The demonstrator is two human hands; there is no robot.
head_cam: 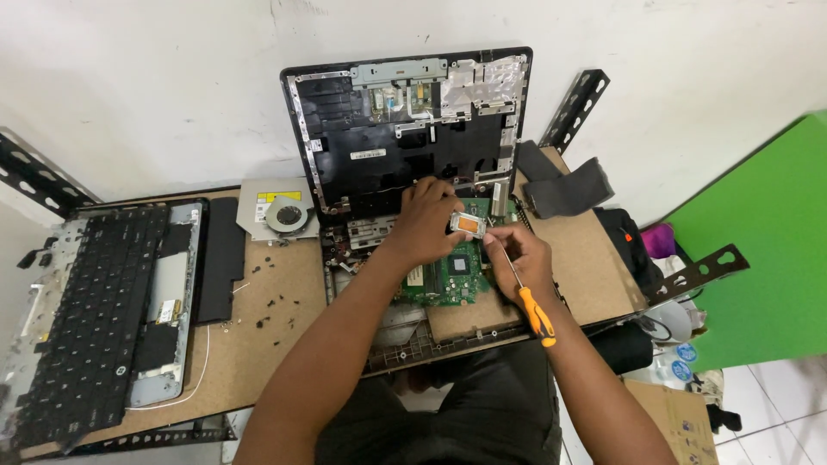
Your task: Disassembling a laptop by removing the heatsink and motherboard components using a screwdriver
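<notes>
Now left hand (pixel 428 217) pinches metal bracket (pixel 466 225); right hand (pixel 522 261) grips screwdriver (pixel 531 303)

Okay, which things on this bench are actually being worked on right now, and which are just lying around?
In use:
left hand
small silver metal bracket
right hand
orange-handled screwdriver
green circuit board
open black laptop shell

Lying about:
detached black keyboard panel
grey optical drive
round cooling fan
loose black screws

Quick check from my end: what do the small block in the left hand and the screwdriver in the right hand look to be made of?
Small block: looks like bare metal, a silvery frame around a copper-coloured centre plate, pinched in the left hand.
Screwdriver: thin shiny shaft, probably steel; orange handle with black bands, likely plastic or rubber, gripped by the right hand.
</notes>
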